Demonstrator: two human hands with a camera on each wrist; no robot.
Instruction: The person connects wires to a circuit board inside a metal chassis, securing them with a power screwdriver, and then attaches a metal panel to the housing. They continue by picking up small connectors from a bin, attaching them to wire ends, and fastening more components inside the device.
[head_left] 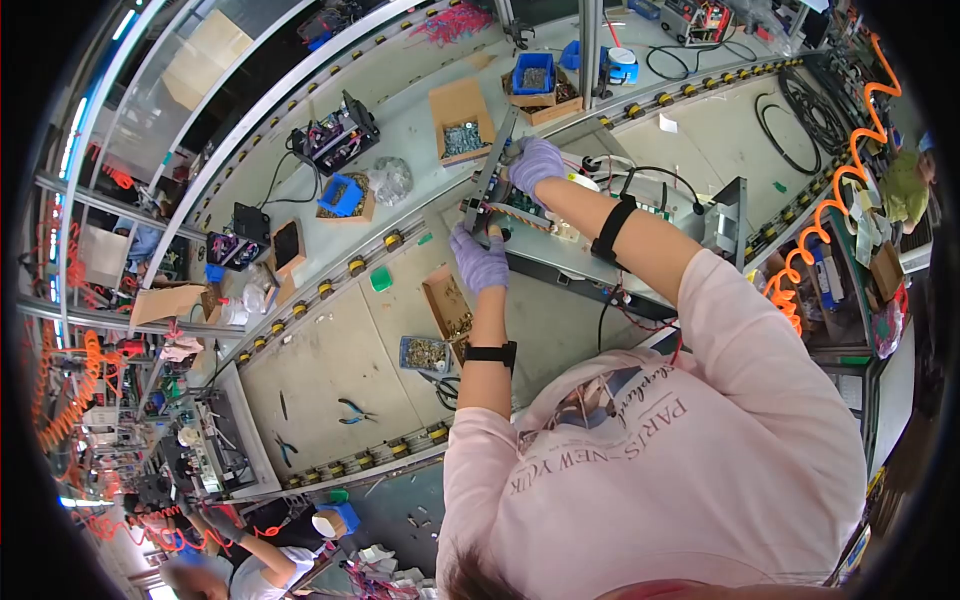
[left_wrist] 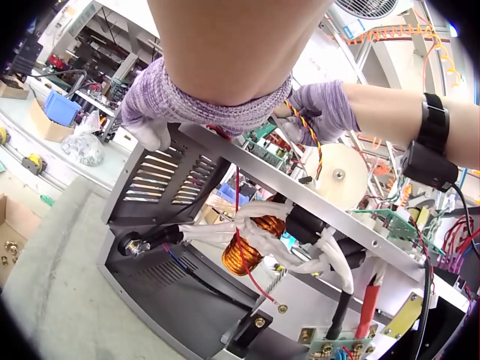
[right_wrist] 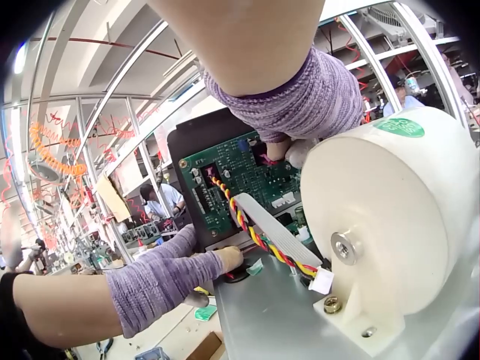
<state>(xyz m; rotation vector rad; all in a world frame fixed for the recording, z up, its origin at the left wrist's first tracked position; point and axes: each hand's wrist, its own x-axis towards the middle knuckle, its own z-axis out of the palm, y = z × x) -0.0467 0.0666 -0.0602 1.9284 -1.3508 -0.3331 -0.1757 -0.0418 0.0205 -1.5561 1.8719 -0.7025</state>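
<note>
Both hands wear purple knit gloves. The left hand (head_left: 480,260) grips the lower corner of a dark panel (right_wrist: 202,131) at the end of an opened electrical unit; its thumb (right_wrist: 232,259) lies on the near side. A green circuit board (right_wrist: 225,187) is mounted on the panel's inner face. The right hand (head_left: 537,165) is bent at the board's upper part, fingertips close to a connector; I cannot tell what they hold. Twisted red, yellow and black wires (right_wrist: 259,236) run from the board to a white plug (right_wrist: 322,281), beside a large white cylindrical part (right_wrist: 375,217).
Inside the unit are a copper coil (left_wrist: 244,255) and thick white-sleeved cables. On the bench, a blue bin (head_left: 425,353) of small hardware, a cardboard box (head_left: 445,300), pliers (head_left: 355,411) and a green piece (head_left: 381,279) lie nearby. A roller rail (head_left: 357,266) runs behind.
</note>
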